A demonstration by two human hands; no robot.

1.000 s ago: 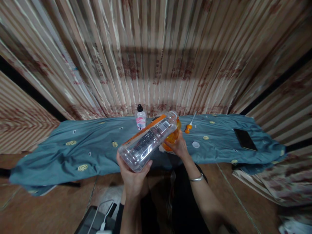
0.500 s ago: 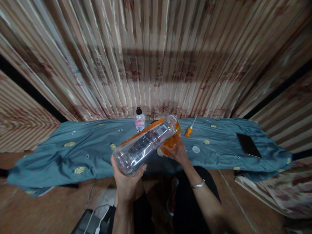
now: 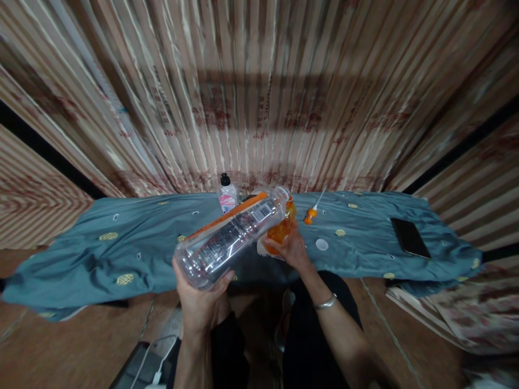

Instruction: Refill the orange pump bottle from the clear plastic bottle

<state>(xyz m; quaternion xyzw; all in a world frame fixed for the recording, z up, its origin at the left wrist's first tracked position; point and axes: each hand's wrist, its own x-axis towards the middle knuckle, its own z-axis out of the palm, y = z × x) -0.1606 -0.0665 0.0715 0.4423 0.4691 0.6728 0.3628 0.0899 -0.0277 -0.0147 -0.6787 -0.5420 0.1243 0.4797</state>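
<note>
My left hand (image 3: 200, 305) grips the base of a large clear plastic bottle (image 3: 233, 237) with an orange-edged label. The bottle is tilted, its neck up and to the right, over the top of an orange bottle (image 3: 279, 229). My right hand (image 3: 292, 246) is wrapped round that orange bottle, which stands on something pale. I cannot tell whether liquid passes between the two. An orange pump head (image 3: 310, 215) with a clear tube lies right of the orange bottle. A white round cap (image 3: 321, 245) rests nearer me.
A clear bottle with a black cap (image 3: 227, 195) stands behind the large bottle. On the right of the blue-green cloth (image 3: 154, 232) lies a dark phone (image 3: 410, 237). A pleated curtain (image 3: 243, 97) hangs behind. A dark box with a white cable (image 3: 156, 367) is low on the left.
The whole view has shifted slightly, so everything sits a little further left and higher. Both hands keep their holds, and the large bottle stays tilted over the orange one.
</note>
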